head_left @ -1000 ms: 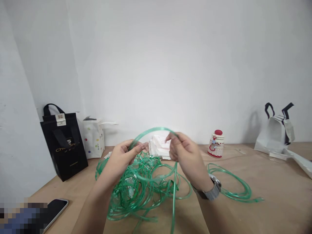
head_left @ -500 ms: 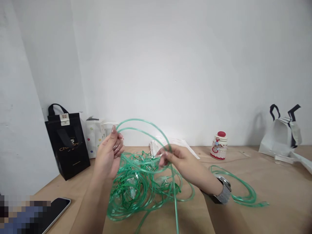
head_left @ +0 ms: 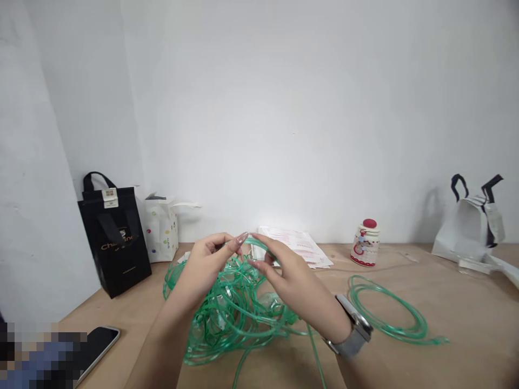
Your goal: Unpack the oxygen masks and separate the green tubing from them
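Green clear tubing (head_left: 255, 242) is looped between my two hands above the table. My left hand (head_left: 217, 254) pinches the loops between thumb and fingers. Close beside it, my right hand (head_left: 279, 259), with a watch on the wrist, has its fingers closed around the same tubing. Below them lies a tangled pile of green tubing and clear plastic masks (head_left: 221, 319), partly covered by my hands and forearms. One length of tube runs down to the front edge of the view. A separate coil of green tubing (head_left: 385, 313) rests to the right of my right wrist.
A black bag (head_left: 117, 243) and a white dotted bag (head_left: 162, 229) stand at the back left. Papers (head_left: 300, 246) lie behind the pile. Farther right are a red-lidded jar (head_left: 365, 243) and a white bag (head_left: 464, 227). A phone (head_left: 99, 346) lies front left.
My hands have come together, my left hand moving right and my right hand slightly left. The wide raised tubing loop is now gathered small between them.
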Demonstrator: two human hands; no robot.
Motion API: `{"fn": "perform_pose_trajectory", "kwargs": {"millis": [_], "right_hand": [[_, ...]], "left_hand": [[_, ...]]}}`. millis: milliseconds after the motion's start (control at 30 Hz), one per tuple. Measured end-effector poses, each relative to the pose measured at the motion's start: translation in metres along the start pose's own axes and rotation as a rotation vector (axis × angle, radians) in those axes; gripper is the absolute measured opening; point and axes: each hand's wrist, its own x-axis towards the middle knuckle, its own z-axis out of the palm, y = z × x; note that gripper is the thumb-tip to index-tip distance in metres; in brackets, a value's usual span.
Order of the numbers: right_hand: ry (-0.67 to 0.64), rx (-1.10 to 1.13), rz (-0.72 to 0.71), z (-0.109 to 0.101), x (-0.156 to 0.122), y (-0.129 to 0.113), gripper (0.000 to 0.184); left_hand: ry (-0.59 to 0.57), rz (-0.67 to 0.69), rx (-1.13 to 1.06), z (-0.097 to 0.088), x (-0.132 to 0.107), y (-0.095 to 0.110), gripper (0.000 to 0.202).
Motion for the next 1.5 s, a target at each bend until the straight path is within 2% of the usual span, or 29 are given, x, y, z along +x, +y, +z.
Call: {"fn": "perform_pose_trajectory", "kwargs": {"millis": [67,133,200,333,400,500,567,733,800,900,1000,1100,1200,1333,1433,1500], "right_hand": [[-0.022,0.153,0.081,-0.002,0.002,0.001,0.035],[0.05,0.229,0.104,-0.004,0.003,-0.001,0.032],[0.176,0.249,0.097,-0.007,0.003,-0.003,0.029],[0.519,0.278,0.141,-0.016,0.0,-0.005,0.027],[0.644,0.322,0.15,-0.021,-0.001,-0.003,0.029],[0.713,0.35,0.143,-0.025,0.0,-0.002,0.03],[0.662,0.351,0.168,-0.025,0.0,-0.002,0.032],[0.207,0.405,0.248,-0.027,0.002,0.001,0.043],[0.128,0.351,0.25,-0.027,0.003,0.004,0.047],[0.219,0.138,0.165,-0.026,0.003,0.008,0.053],[0.326,-0.108,-0.065,-0.025,0.003,0.008,0.063],[0.167,-0.192,-0.234,-0.024,0.001,0.007,0.044],[0.071,-0.178,-0.263,-0.02,0.001,0.007,0.039],[0.147,-0.171,-0.291,-0.016,0.002,0.007,0.036],[0.265,-0.207,-0.256,-0.021,0.002,0.009,0.028],[0.354,-0.227,-0.238,-0.029,0.0,0.012,0.024]], "left_hand": [[-0.033,-0.034,-0.076,0.002,0.0,-0.002,0.031],[-0.065,-0.063,-0.169,0.004,0.001,-0.004,0.026],[-0.106,-0.086,-0.257,0.005,0.001,-0.005,0.022],[-0.173,-0.139,-0.333,0.006,0.0,-0.006,0.019],[-0.132,-0.143,-0.411,0.009,0.001,-0.007,0.019],[0.008,-0.1,-0.595,0.016,0.002,-0.01,0.016],[0.075,-0.055,-0.711,0.021,0.002,-0.01,0.018],[0.189,0.036,-0.841,0.019,0.001,-0.004,0.032],[0.211,0.035,-0.82,0.015,0.003,-0.003,0.036],[0.192,0.016,-0.655,0.008,0.005,-0.005,0.031],[0.036,-0.098,-0.456,0.007,0.005,-0.009,0.031],[-0.078,-0.157,-0.41,0.011,0.003,-0.011,0.031],[-0.098,-0.168,-0.473,0.018,0.001,-0.01,0.031],[-0.1,-0.184,-0.506,0.026,-0.002,-0.008,0.035],[-0.08,-0.188,-0.359,0.027,-0.001,-0.01,0.041],[0.002,-0.119,-0.097,0.022,0.002,-0.015,0.044]]}}
